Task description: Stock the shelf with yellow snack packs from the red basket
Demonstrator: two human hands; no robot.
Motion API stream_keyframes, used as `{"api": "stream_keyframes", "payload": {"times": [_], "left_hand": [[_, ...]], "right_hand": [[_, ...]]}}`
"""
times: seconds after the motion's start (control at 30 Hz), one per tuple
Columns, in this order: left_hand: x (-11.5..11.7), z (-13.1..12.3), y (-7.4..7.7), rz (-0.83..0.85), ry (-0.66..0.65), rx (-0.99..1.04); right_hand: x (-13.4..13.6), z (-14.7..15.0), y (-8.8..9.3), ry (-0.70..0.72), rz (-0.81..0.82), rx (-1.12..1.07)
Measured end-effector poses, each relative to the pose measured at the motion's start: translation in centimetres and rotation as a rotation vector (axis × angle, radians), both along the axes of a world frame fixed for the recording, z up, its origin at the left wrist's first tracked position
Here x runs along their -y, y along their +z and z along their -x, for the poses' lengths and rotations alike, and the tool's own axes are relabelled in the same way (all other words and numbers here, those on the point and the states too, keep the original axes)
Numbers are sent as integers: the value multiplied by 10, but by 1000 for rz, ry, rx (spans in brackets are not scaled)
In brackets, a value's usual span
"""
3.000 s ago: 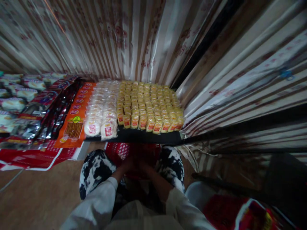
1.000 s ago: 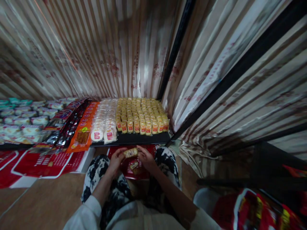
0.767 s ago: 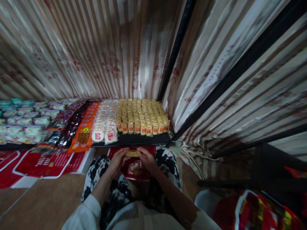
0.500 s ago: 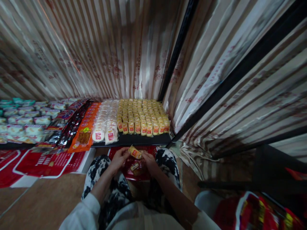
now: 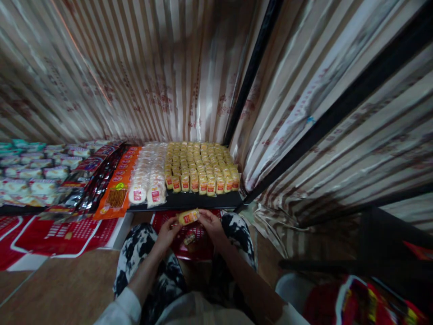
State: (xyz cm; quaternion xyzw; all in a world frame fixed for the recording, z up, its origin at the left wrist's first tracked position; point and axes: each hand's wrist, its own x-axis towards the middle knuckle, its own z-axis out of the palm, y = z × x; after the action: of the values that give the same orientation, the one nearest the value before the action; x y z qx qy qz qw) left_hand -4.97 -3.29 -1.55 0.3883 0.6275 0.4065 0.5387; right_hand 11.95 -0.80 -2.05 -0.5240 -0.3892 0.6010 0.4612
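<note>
A small yellow wrapped snack cake (image 5: pixel 188 217) with a red and white label is held level between my two hands, in front of the shelf edge. My left hand (image 5: pixel 169 232) is closed on its left end with the fingertips. At its right end, the fingers of my right hand (image 5: pixel 211 225) pinch the wrapper. Below, another small wrapped snack (image 5: pixel 189 239) lies in a red basket (image 5: pixel 199 253) between my knees. Rows of similar yellow wrapped cakes (image 5: pixel 202 169) stand on the black shelf (image 5: pixel 189 201) just beyond my hands.
Left of the yellow cakes stand white round packaged cakes (image 5: pixel 147 174), an orange snack bag (image 5: pixel 117 189), dark packets (image 5: pixel 89 183) and white packs (image 5: pixel 42 174). A striped curtain (image 5: pixel 152 67) hangs behind, with black metal posts (image 5: pixel 253 72). Red bags (image 5: pixel 355 300) lie at lower right.
The wrapped cake has turned from slanting down rightward to nearly level and shifted slightly left. My right fingers now reach further over its right end. The view has shifted slightly.
</note>
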Motion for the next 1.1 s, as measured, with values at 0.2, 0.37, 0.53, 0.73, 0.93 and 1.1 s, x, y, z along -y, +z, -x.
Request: {"api": "stream_keyframes", "payload": {"times": [0.2, 0.37, 0.53, 0.73, 0.93, 1.1], "left_hand": [[-11, -1, 16, -461, -86, -522], [-28, -15, 24, -411, -196, -532], [-47, -23, 13, -313, -6, -480], [-76, -27, 11, -284, 133, -558], [-96, -31, 14, -335, 117, -669], [-102, -36, 5, -424, 125, -730]], "right_hand": [[-25, -8, 34, 190, -384, 486], [-36, -6, 51, 377, -562, 669], [-44, -2, 27, 190, -473, 544], [-44, -2, 3, 117, -459, 573], [-48, -1, -2, 100, -533, 608], [-55, 3, -8, 84, -557, 624]]}}
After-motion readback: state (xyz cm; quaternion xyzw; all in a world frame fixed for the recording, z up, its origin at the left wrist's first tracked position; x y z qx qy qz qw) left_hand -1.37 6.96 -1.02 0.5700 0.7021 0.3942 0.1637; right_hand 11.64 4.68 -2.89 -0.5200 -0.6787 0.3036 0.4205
